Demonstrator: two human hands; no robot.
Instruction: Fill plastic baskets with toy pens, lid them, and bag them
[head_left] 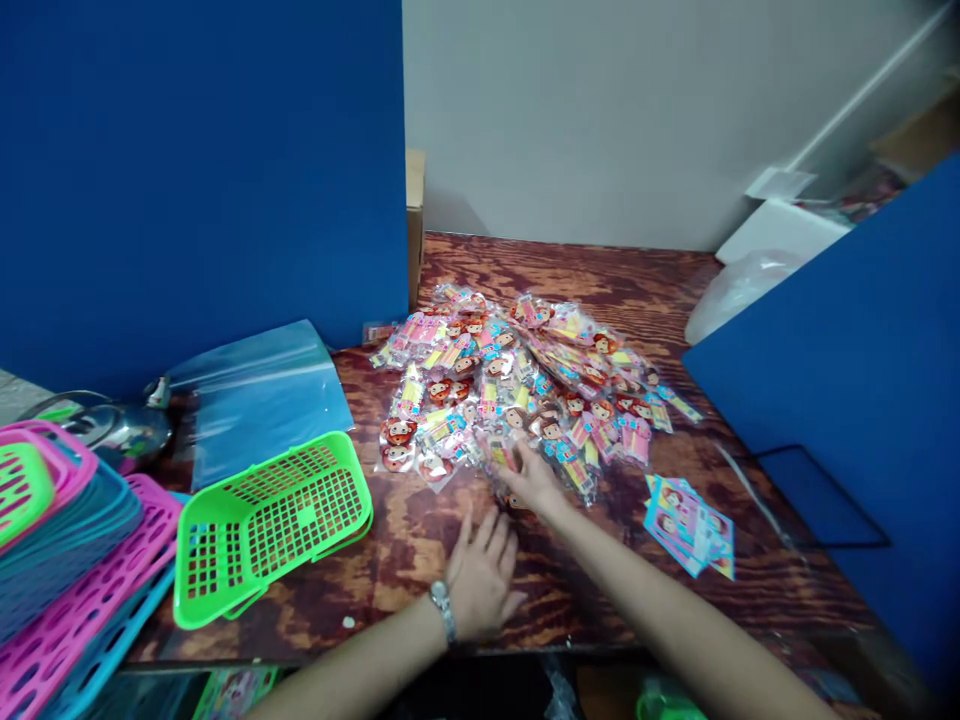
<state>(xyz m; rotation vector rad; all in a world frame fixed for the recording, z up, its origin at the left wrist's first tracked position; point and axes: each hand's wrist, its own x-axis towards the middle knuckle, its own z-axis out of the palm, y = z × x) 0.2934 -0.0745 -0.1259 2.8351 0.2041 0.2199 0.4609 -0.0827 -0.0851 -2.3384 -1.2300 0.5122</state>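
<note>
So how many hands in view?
2. Left hand, wearing a watch, back up near the front edge of the table; right hand at the near side of the packets. No others show.

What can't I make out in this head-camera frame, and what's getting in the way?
All in the head view:
- Pile of packets: upper packets cover those underneath, so no full count.
- Right hand: blur and its own fingers obscure whether it grips or only touches a packet.
- Cards: lettering too small and blurred.
- Wristwatch: dial too small to read.
- Stacked baskets: cut off by the left edge.
</note>
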